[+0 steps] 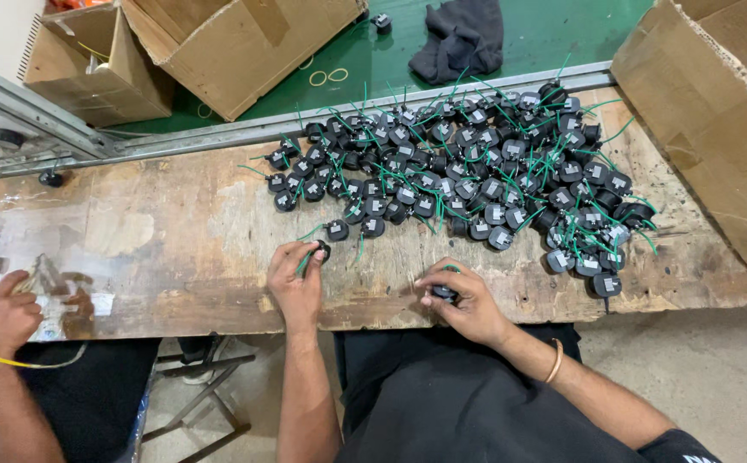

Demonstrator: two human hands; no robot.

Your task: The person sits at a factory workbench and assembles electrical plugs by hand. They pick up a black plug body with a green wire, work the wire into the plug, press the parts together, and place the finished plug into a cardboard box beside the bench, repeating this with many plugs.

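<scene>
Left hand (296, 279) pinches one black part (322, 250) by its green wire, right hand (463, 300) fingers curl round another (444, 294), pile (476, 163) within reach.

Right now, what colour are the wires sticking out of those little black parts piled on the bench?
Green, on the pile of small black parts; clearest in the head view.
</scene>
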